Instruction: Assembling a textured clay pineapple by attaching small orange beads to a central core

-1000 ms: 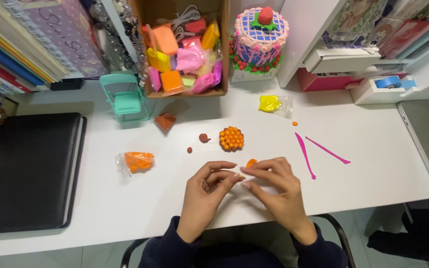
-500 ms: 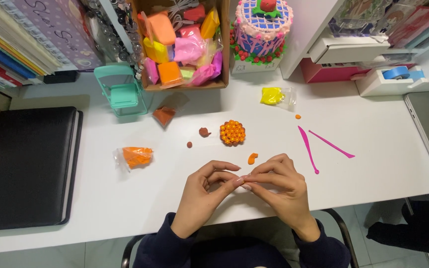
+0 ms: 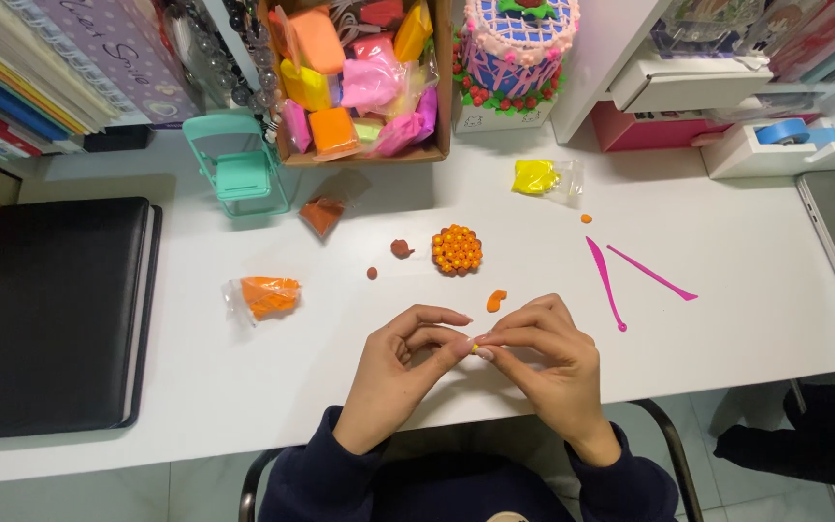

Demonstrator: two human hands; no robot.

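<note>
Both hands pinch one tiny yellow clay bit (image 3: 475,348) above the counter (image 3: 727,290), front edge, just below the orange scrap (image 3: 496,301). Left hand (image 3: 393,372) and right hand (image 3: 548,362): fingers clenched on it. Judgement: roll lightly, even pressure, keep it tip-held. Bit too small to tell long axis or heading.

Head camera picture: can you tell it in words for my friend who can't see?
Two hands, left hand and right hand, pinch a tiny yellow clay bit over a white desk. Nearby sit a bumpy orange clay ball, two pink tools and a box of clay packets.
</note>
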